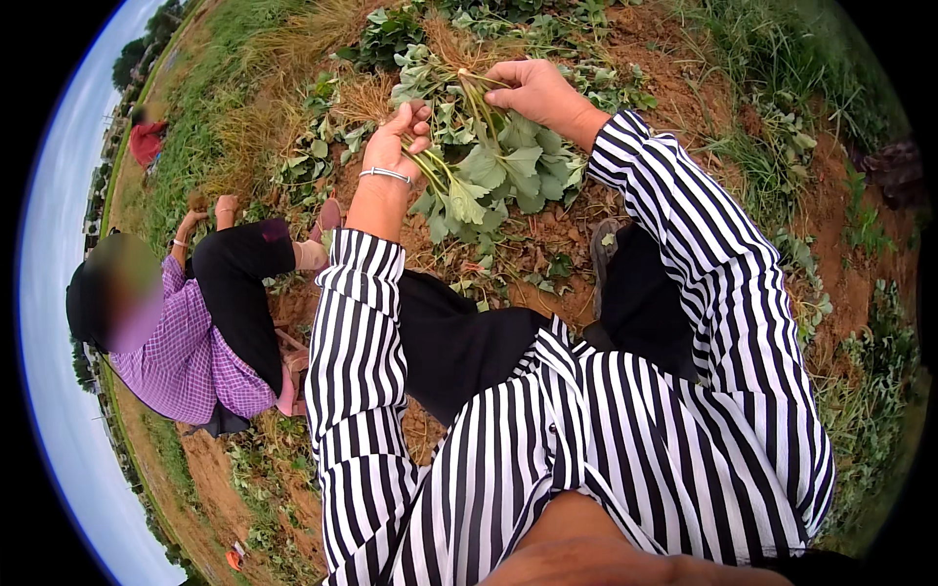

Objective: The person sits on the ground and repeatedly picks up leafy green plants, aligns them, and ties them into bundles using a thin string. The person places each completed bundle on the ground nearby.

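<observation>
My left hand (393, 148) is closed around the stems of a strawberry seedling (459, 200), its toothed leaves hanging to the right and pale brown roots (362, 101) sticking out beyond my fingers. A thin bracelet (386, 175) circles that wrist. In a pinch between thumb and fingers, my right hand (542, 95) has the stems of another strawberry seedling (523, 161). Its crown and tan roots (454, 44) point away from me, and its broad green leaves droop toward me. The leaves of the two plants overlap between my hands.
More uprooted leafy plants (391, 39) lie on brown soil ahead. A co-worker in a purple checked shirt (186, 361) crouches close on my left; a person in red (147, 145) is farther off. Tall grass (782, 68) borders the right. My shoe (604, 259) rests among leaves.
</observation>
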